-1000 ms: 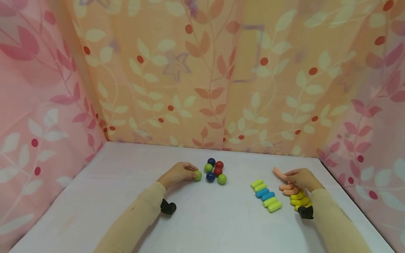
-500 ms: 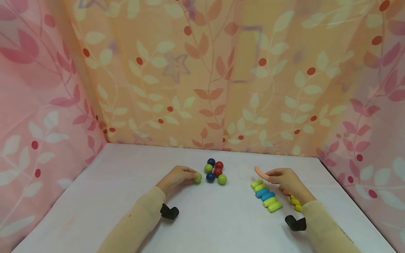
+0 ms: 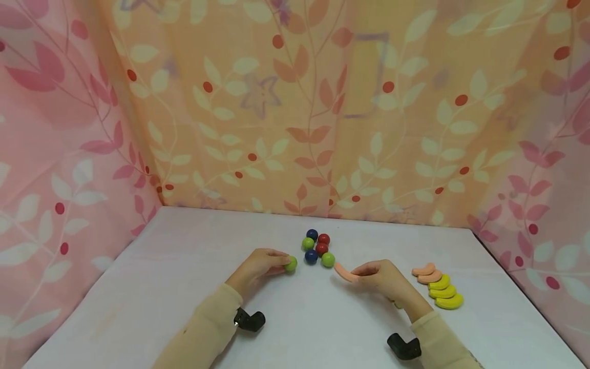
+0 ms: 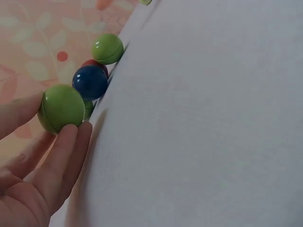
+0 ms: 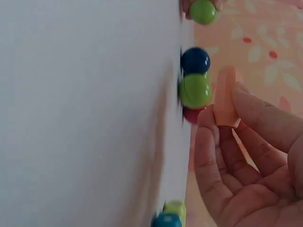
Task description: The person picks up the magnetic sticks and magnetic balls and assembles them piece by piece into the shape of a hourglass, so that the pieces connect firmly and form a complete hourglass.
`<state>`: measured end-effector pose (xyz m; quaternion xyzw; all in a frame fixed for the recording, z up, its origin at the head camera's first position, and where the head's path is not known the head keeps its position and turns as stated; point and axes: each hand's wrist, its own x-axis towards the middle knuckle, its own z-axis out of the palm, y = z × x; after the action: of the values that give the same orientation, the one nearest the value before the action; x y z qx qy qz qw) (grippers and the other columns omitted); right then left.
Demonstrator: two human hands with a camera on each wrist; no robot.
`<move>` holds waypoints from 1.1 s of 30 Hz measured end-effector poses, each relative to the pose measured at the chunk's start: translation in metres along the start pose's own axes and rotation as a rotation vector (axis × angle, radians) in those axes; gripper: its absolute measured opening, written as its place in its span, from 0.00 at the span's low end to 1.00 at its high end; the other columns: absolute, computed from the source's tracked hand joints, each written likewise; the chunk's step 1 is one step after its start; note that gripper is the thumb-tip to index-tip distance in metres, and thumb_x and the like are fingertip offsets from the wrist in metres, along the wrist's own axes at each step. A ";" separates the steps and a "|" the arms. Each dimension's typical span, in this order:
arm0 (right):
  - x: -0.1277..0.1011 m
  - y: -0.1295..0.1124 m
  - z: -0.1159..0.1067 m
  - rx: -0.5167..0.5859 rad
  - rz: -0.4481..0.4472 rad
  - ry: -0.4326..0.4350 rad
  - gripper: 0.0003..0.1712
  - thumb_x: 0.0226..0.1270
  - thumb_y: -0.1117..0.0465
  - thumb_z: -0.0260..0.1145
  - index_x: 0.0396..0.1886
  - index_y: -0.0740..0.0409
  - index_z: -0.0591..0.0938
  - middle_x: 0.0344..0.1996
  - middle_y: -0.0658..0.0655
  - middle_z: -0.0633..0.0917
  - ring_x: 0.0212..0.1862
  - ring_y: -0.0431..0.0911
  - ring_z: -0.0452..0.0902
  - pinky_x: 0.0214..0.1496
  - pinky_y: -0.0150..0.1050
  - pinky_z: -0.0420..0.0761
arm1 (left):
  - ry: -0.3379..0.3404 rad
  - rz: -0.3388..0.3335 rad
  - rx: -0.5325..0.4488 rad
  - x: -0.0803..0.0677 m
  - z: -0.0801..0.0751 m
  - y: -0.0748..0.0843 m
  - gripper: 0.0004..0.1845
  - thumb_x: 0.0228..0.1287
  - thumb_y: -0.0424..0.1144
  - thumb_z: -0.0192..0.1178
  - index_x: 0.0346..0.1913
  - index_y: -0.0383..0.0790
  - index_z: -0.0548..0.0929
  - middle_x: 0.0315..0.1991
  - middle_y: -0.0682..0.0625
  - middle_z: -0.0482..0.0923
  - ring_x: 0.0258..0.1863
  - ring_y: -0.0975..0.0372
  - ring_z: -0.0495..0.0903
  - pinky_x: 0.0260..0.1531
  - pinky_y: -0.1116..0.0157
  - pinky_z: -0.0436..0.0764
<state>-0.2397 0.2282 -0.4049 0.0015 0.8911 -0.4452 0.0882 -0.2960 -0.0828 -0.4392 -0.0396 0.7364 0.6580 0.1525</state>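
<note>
My left hand [image 3: 259, 267] pinches a green ball [image 3: 291, 264] between thumb and fingertips; the left wrist view shows a seam around this ball [image 4: 62, 109]. In my right hand [image 3: 380, 281], thumb and fingertips grip one end of a peach-orange curved piece, banana-like in shape [image 3: 344, 272]. Its free end points toward a cluster of balls, close by the front green ball [image 3: 328, 260]. The right wrist view shows flat facets on the held curved piece [image 5: 227, 97]. Two dark blue balls [image 3: 311, 257], two red balls [image 3: 321, 249] and another green ball [image 3: 308, 243] complete that cluster.
Right of my right hand lie two peach curved pieces [image 3: 429, 277] and three yellow ones [image 3: 443, 292], in a slanting row. My right hand mostly hides the lime and blue short pieces [image 5: 166, 221]. A patterned cloth [image 3: 258, 154] stands behind the white table [image 3: 138, 287].
My right hand has carried the peach curved piece leftward from the row, over past the lime and blue pieces, to the ball cluster. My left hand still holds the green ball, slightly lower in view.
</note>
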 end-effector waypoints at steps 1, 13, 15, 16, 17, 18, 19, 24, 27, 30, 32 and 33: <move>0.000 -0.001 0.004 0.008 -0.002 -0.009 0.15 0.56 0.60 0.76 0.44 0.58 0.89 0.43 0.56 0.89 0.43 0.44 0.78 0.42 0.37 0.81 | 0.004 -0.004 -0.016 -0.001 0.000 0.000 0.14 0.61 0.33 0.69 0.48 0.29 0.85 0.44 0.43 0.87 0.40 0.60 0.87 0.48 0.63 0.86; -0.001 -0.020 0.040 0.055 0.015 -0.099 0.11 0.56 0.61 0.76 0.40 0.56 0.90 0.40 0.52 0.88 0.44 0.46 0.77 0.44 0.38 0.82 | -0.011 0.001 -0.112 -0.015 -0.005 -0.005 0.12 0.62 0.30 0.67 0.46 0.26 0.83 0.44 0.41 0.86 0.38 0.61 0.87 0.47 0.64 0.86; -0.002 -0.022 0.045 0.058 -0.006 -0.124 0.11 0.56 0.61 0.76 0.40 0.56 0.90 0.40 0.53 0.89 0.43 0.45 0.77 0.45 0.38 0.82 | -0.008 0.000 -0.108 -0.019 -0.004 -0.006 0.12 0.62 0.31 0.67 0.46 0.27 0.83 0.43 0.42 0.86 0.38 0.61 0.86 0.46 0.64 0.86; -0.002 -0.022 0.047 0.060 -0.018 -0.136 0.11 0.57 0.61 0.76 0.41 0.57 0.90 0.40 0.53 0.89 0.43 0.45 0.77 0.45 0.38 0.83 | -0.007 0.000 -0.104 -0.021 -0.004 -0.005 0.12 0.61 0.31 0.68 0.46 0.27 0.83 0.43 0.43 0.87 0.38 0.61 0.86 0.47 0.64 0.86; -0.003 -0.023 0.048 0.062 -0.027 -0.150 0.11 0.57 0.62 0.75 0.41 0.57 0.90 0.40 0.53 0.89 0.42 0.45 0.77 0.45 0.38 0.83 | -0.007 0.001 -0.101 -0.022 -0.003 -0.005 0.12 0.61 0.32 0.68 0.45 0.28 0.84 0.43 0.43 0.87 0.38 0.61 0.86 0.47 0.64 0.86; -0.003 -0.023 0.050 0.069 -0.034 -0.162 0.12 0.58 0.63 0.75 0.42 0.58 0.90 0.40 0.54 0.89 0.41 0.45 0.77 0.45 0.38 0.83 | -0.008 0.003 -0.095 -0.024 -0.003 -0.005 0.12 0.61 0.32 0.68 0.45 0.28 0.84 0.42 0.44 0.87 0.38 0.61 0.87 0.47 0.64 0.86; -0.004 -0.024 0.051 0.071 -0.033 -0.171 0.12 0.58 0.62 0.75 0.42 0.58 0.90 0.40 0.53 0.89 0.41 0.45 0.77 0.46 0.38 0.83 | -0.010 0.005 -0.094 -0.025 -0.002 -0.006 0.13 0.61 0.33 0.68 0.45 0.28 0.84 0.42 0.44 0.87 0.38 0.61 0.86 0.47 0.63 0.86; -0.006 -0.029 0.055 0.076 -0.053 -0.197 0.13 0.58 0.62 0.75 0.43 0.59 0.89 0.39 0.54 0.89 0.39 0.44 0.78 0.45 0.38 0.83 | -0.013 0.023 -0.076 -0.029 0.000 -0.006 0.13 0.61 0.34 0.69 0.46 0.29 0.85 0.41 0.45 0.88 0.38 0.61 0.86 0.47 0.63 0.86; -0.007 -0.031 0.057 0.081 -0.076 -0.200 0.13 0.58 0.62 0.75 0.43 0.59 0.89 0.39 0.54 0.89 0.39 0.44 0.77 0.44 0.37 0.83 | -0.011 0.017 -0.074 -0.029 0.001 -0.007 0.14 0.61 0.35 0.69 0.46 0.29 0.85 0.41 0.45 0.88 0.38 0.61 0.86 0.46 0.63 0.86; -0.008 -0.033 0.058 0.092 -0.081 -0.205 0.13 0.58 0.61 0.75 0.43 0.59 0.89 0.39 0.54 0.89 0.39 0.44 0.77 0.44 0.36 0.82 | -0.011 0.016 -0.082 -0.030 0.003 -0.007 0.14 0.60 0.36 0.70 0.45 0.30 0.85 0.41 0.45 0.88 0.38 0.61 0.86 0.46 0.63 0.86; -0.008 -0.033 0.059 0.097 -0.084 -0.207 0.13 0.58 0.61 0.75 0.43 0.59 0.89 0.39 0.54 0.89 0.39 0.44 0.77 0.44 0.36 0.82 | -0.014 0.019 -0.093 -0.031 0.004 -0.007 0.13 0.60 0.36 0.70 0.45 0.30 0.85 0.40 0.45 0.88 0.38 0.61 0.86 0.46 0.63 0.86; -0.008 -0.033 0.059 0.098 -0.086 -0.208 0.14 0.58 0.60 0.75 0.43 0.59 0.89 0.39 0.54 0.89 0.38 0.43 0.78 0.44 0.36 0.82 | -0.017 0.022 -0.097 -0.032 0.005 -0.007 0.14 0.60 0.36 0.70 0.45 0.30 0.85 0.40 0.45 0.88 0.37 0.61 0.86 0.46 0.63 0.86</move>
<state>-0.2251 0.1620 -0.4118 -0.0785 0.8536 -0.4893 0.1606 -0.2627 -0.0835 -0.4377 -0.0332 0.7025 0.6950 0.1494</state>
